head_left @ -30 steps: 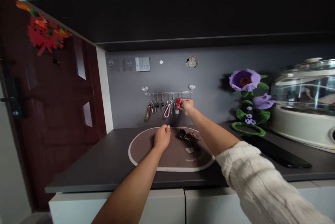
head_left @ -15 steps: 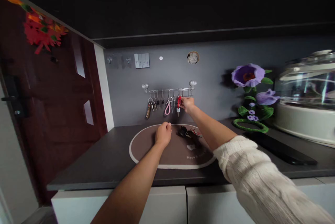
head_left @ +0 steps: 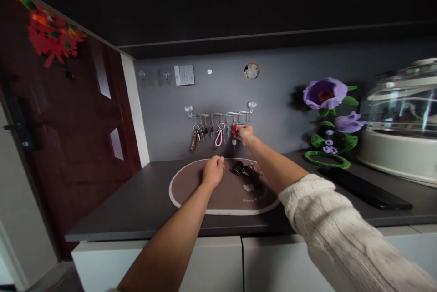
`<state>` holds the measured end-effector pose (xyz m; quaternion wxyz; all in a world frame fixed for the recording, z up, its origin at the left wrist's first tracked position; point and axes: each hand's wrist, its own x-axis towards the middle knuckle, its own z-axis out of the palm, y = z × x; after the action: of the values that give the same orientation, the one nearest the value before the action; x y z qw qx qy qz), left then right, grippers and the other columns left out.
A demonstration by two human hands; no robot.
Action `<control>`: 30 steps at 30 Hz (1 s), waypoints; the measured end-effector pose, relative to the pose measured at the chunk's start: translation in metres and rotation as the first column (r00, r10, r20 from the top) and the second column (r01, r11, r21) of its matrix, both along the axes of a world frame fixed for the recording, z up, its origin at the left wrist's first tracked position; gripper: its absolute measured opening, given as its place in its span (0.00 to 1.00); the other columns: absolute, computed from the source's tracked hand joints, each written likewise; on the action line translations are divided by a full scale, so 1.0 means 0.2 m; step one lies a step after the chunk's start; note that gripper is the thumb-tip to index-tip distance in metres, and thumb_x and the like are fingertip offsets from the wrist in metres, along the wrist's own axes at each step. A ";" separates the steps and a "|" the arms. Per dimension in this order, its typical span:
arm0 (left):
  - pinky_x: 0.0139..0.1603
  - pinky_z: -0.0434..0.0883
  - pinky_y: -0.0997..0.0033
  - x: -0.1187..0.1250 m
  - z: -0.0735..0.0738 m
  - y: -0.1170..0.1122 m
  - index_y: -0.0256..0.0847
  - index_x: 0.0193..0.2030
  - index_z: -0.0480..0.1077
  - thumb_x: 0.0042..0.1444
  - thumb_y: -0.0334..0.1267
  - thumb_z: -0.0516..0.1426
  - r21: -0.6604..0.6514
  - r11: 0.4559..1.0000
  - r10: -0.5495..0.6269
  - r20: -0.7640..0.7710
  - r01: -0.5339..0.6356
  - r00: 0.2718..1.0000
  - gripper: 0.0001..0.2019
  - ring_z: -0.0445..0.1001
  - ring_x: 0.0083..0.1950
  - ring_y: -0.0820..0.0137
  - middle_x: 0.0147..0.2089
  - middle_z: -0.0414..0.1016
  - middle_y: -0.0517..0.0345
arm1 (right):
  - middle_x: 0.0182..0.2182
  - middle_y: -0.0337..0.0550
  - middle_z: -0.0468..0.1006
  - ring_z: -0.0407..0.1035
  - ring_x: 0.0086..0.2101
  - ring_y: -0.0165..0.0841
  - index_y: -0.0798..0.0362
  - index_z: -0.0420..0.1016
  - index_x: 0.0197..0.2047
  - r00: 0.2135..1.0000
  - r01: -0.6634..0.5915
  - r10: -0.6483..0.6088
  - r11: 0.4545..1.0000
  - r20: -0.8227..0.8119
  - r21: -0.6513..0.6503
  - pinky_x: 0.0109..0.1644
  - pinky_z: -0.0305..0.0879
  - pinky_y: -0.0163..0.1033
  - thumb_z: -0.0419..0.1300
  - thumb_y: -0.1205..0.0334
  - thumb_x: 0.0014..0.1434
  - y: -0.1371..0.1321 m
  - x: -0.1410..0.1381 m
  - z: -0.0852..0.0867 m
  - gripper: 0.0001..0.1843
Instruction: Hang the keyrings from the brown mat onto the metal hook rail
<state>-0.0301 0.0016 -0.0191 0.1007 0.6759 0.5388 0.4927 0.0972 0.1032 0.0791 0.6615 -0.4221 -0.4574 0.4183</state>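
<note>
At the hook rail (head_left: 221, 114) on the grey wall, my right hand (head_left: 246, 133) pinches a key with a red strap (head_left: 234, 133) close under one of the right-hand hooks. Whether its ring sits on the hook is too small to tell. Left of it hang several keys, among them a pink loop keyring (head_left: 218, 138) and a brown tag keyring (head_left: 193, 140). My left hand (head_left: 213, 170) is curled closed above the brown oval mat (head_left: 191, 192); anything inside its fingers is hidden. More keys (head_left: 246, 170) lie in a dark bunch on the mat, between my forearms.
Purple artificial flowers (head_left: 325, 94) with a green ring base stand on the right, by a large clear-and-white appliance (head_left: 399, 137). A black flat object (head_left: 367, 188) lies on the counter (head_left: 116, 205). Overhead is a dark shelf (head_left: 218, 10); a brown door (head_left: 85, 155) is at left.
The view has shifted slightly. My right hand stays at the hook rail with the red-strapped key, which now hangs straighter. The left hand keeps its closed pose over the mat.
</note>
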 end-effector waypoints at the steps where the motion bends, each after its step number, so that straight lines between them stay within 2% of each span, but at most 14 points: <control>1: 0.30 0.59 0.76 0.00 0.00 0.00 0.39 0.24 0.63 0.55 0.42 0.44 0.001 1.000 -0.008 0.003 0.008 1.000 0.14 0.67 0.28 0.74 0.26 0.71 0.57 | 0.13 0.33 0.63 0.57 0.15 0.21 0.56 0.63 0.23 1.000 -0.006 0.006 1.000 0.005 0.002 0.22 0.63 0.29 0.50 0.72 0.51 0.00 0.00 0.00 0.07; 11: 0.33 0.62 0.75 0.00 -0.02 0.01 0.39 0.28 0.64 0.52 0.39 0.47 -0.017 0.995 -0.100 0.032 0.101 0.994 0.08 0.67 0.29 0.74 0.27 0.70 0.59 | 0.14 0.34 0.64 0.58 0.17 0.21 0.55 0.64 0.21 0.996 -0.085 0.084 0.996 0.027 0.041 0.25 0.62 0.28 0.49 0.75 0.49 -0.04 0.05 -0.05 0.09; 16: 0.33 0.62 0.75 0.01 -0.02 -0.01 0.39 0.30 0.64 0.50 0.34 0.49 -0.013 0.989 -0.146 0.011 0.146 0.989 0.04 0.66 0.30 0.74 0.27 0.68 0.60 | 0.16 0.36 0.67 0.60 0.19 0.22 0.55 0.65 0.22 0.992 -0.114 0.112 0.993 0.061 0.030 0.28 0.63 0.28 0.52 0.74 0.48 -0.13 0.08 -0.08 0.08; 21: 0.36 0.64 0.75 0.01 -0.02 0.00 0.38 0.32 0.65 0.48 0.30 0.51 0.009 0.976 -0.218 -0.003 0.218 0.976 0.05 0.66 0.33 0.75 0.30 0.68 0.59 | 0.20 0.38 0.70 0.63 0.22 0.22 0.56 0.66 0.23 0.975 -0.213 0.211 0.977 0.067 0.019 0.29 0.63 0.28 0.53 0.73 0.48 -0.26 0.10 -0.13 0.06; 25: 0.39 0.64 0.73 0.01 -0.02 -0.01 0.38 0.35 0.65 0.47 0.28 0.51 0.011 0.965 -0.260 -0.085 0.261 0.962 0.07 0.66 0.34 0.75 0.32 0.68 0.59 | 0.23 0.40 0.71 0.65 0.24 0.23 0.57 0.67 0.27 0.965 -0.249 0.245 0.968 0.095 0.038 0.31 0.63 0.30 0.54 0.73 0.48 -0.36 0.11 -0.18 0.04; 30: 0.45 0.63 0.69 0.01 0.01 -0.06 0.41 0.37 0.67 0.48 0.30 0.52 0.043 0.962 -0.247 -0.288 0.270 0.925 0.09 0.66 0.40 0.71 0.37 0.68 0.56 | 0.27 0.42 0.73 0.65 0.26 0.24 0.58 0.69 0.31 0.960 -0.190 0.163 0.977 0.230 0.100 0.33 0.62 0.31 0.55 0.70 0.48 -0.45 0.14 -0.26 0.05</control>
<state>-0.0280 -0.0105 -0.0174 0.0597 0.8073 0.4333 0.3961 0.1245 0.0130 0.0272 0.5911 -0.3825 -0.5883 0.3977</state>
